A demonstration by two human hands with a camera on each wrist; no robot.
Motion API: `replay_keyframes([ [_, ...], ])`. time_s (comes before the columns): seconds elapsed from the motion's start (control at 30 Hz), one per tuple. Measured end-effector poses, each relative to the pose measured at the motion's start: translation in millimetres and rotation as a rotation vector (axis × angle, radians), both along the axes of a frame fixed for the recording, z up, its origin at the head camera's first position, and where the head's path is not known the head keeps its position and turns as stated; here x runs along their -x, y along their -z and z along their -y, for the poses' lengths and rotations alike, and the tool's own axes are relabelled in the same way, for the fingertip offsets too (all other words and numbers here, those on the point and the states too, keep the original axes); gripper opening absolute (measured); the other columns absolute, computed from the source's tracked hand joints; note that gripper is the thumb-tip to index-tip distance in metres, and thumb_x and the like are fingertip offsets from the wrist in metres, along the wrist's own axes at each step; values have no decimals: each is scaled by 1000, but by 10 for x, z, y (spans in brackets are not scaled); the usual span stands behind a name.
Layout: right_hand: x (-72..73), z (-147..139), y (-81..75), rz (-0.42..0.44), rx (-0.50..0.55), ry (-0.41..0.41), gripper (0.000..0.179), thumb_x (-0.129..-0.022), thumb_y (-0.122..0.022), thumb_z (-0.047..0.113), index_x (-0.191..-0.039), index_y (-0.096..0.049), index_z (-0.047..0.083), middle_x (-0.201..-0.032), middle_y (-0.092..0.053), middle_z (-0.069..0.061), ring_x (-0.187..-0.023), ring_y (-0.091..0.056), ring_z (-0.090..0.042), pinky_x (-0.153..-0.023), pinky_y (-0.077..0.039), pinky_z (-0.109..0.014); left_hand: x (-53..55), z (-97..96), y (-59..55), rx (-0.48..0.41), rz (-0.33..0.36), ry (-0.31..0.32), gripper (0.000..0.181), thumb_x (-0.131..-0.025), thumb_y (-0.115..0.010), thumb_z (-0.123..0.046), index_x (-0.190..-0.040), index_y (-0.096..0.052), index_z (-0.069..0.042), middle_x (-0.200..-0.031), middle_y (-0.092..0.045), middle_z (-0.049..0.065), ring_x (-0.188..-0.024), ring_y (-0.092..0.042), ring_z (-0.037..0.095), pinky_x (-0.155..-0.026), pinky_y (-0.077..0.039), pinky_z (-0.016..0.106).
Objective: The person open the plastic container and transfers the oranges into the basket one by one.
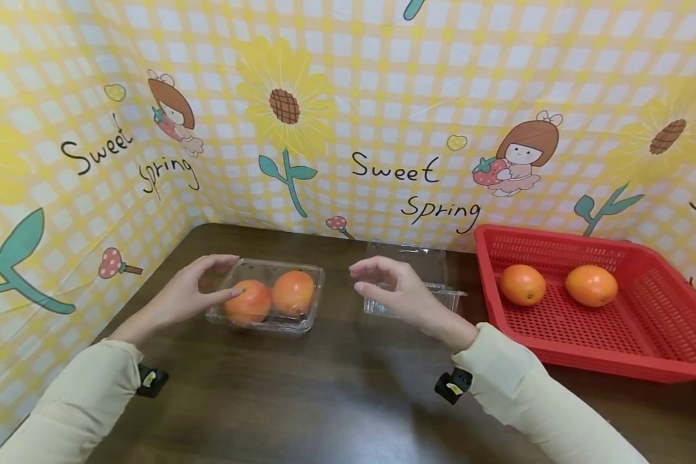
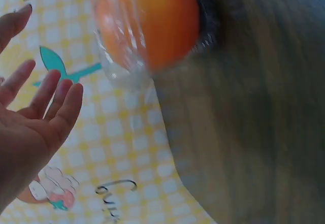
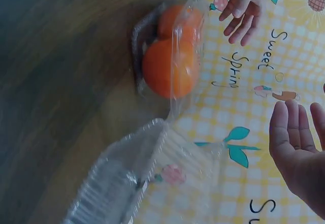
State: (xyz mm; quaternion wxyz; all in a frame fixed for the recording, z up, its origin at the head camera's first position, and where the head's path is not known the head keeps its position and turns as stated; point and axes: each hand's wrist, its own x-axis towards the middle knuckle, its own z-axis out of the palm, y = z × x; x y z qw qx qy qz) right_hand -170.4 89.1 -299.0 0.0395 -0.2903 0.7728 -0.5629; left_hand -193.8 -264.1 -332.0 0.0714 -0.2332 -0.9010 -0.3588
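A clear plastic box (image 1: 278,322) with its lid down holds two oranges (image 1: 293,293) on the dark table. My left hand (image 1: 194,290) is at the box's left side, thumb and fingers spread; in the left wrist view a gap shows between the fingers (image 2: 66,104) and the box. To the right, my right hand (image 1: 403,293) is held in the air with slightly bent fingers and nothing in them. Behind and below it stands a second clear plastic box (image 1: 446,298), lid raised, partly hidden by that hand. The right wrist view shows no fruit in its visible part.
A red plastic basket (image 1: 557,351) stands on the right side of the table, with two more oranges (image 1: 591,285) in it. Checked cloth (image 1: 325,129) printed with flowers rises behind and to the left of the table (image 1: 301,399).
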Motion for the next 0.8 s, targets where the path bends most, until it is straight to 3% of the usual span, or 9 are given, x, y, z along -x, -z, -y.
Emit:
replay_keyframes([
  [0.13, -1, 117, 76, 26, 5, -26, 25, -85, -57, 10, -109, -57, 3, -107, -58, -7, -97, -54, -18, -76, -48, -31, 9, 111, 57, -18, 10, 4, 52, -78, -68, -15, -121, -46, 3, -118, -48, 18, -106, -44, 33, -84, -41, 48],
  [0.47, 13, 446, 311, 93, -82, -93, 32, -84, -60, 14, -114, -55, 4, -112, -56, -11, -97, -54, -19, -81, -46, -32, 13, 302, 190, -5, 91, -12, 55, -78, -68, -19, -122, -46, 4, -120, -47, 22, -109, -42, 38, -80, -45, 47],
  [0.8, 66, 652, 528, 70, -145, -21, 36, -82, -62, 10, -116, -55, 3, -112, -54, -10, -100, -52, -24, -76, -47, -25, -17, 367, 281, -39, 155, -16, 55, -78, -68, -18, -123, -45, 3, -121, -44, 23, -110, -40, 39, -80, -46, 45],
])
